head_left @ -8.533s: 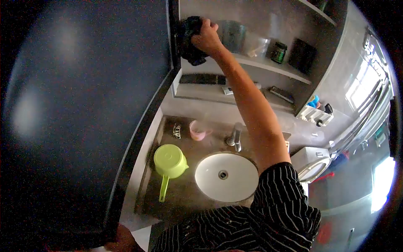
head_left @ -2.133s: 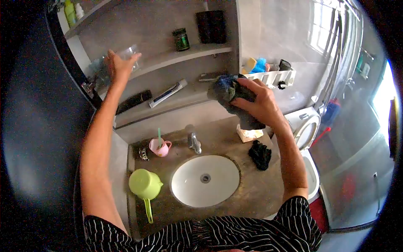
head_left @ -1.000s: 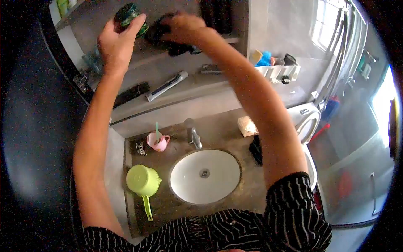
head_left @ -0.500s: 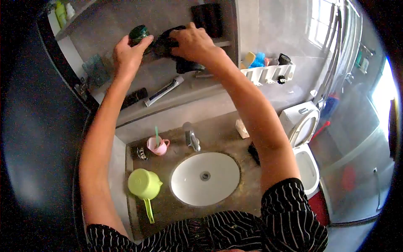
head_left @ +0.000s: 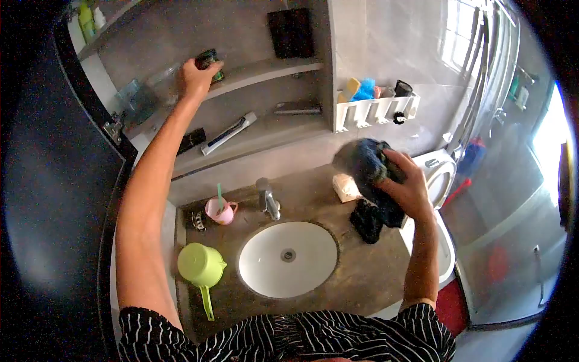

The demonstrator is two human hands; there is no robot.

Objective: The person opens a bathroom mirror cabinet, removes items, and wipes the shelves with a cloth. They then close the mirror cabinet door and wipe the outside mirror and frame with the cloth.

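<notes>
Now our left hand (head_left: 202,77) grips the dark jar (head_left: 207,57) near the front edge of the shelf (head_left: 265,72); our right hand (head_left: 410,184) clutches a bunched cloth (head_left: 365,158) near the countertop's (head_left: 313,304) right edge. We'd best hold the jar level.

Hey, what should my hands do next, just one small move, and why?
Probably settle the jar on the middle shelf and loosen the left hand: it grips the jar there, while the right hand holds the dark cloth away from the shelf.

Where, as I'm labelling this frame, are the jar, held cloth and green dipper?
Jar (head_left: 207,58): head view, its upper part.
Held cloth (head_left: 366,161): head view, its bunched middle.
Green dipper (head_left: 199,264): head view, its round body.
</notes>
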